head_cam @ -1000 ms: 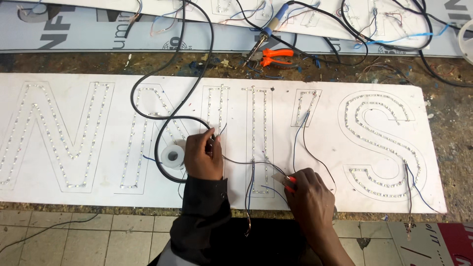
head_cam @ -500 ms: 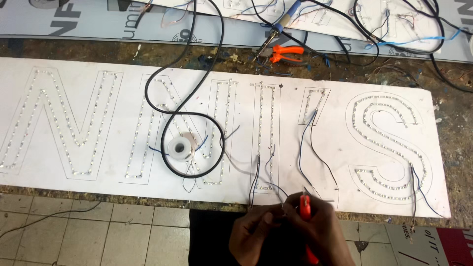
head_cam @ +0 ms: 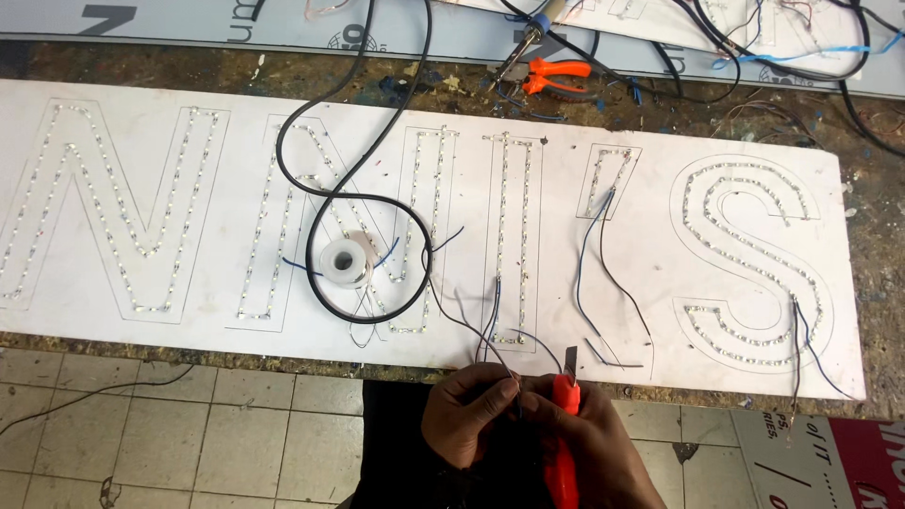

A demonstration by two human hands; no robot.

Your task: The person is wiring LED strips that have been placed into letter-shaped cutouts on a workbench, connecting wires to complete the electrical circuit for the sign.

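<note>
A long white sign board (head_cam: 113, 330) lies on the workbench, with large letter outlines filled with rows of small lights. My left hand (head_cam: 467, 415) pinches a thin dark wire (head_cam: 471, 335) that runs up to the board's lower edge. My right hand (head_cam: 589, 448) grips an orange utility knife (head_cam: 564, 415) with its short blade pointing up, close to the wire end. Both hands hover just below the board's front edge, touching each other.
A small solder spool (head_cam: 345, 261) rests on the board inside a loop of thick black cable (head_cam: 377, 160). Orange pliers (head_cam: 556, 73) and a soldering iron (head_cam: 528, 38) lie at the back. Loose blue and black wires (head_cam: 594, 273) hang off the letters. Tiled floor (head_cam: 170, 443) lies below.
My left hand has left the spool on the board and come down to join my right hand below the edge. The view has shifted closer.
</note>
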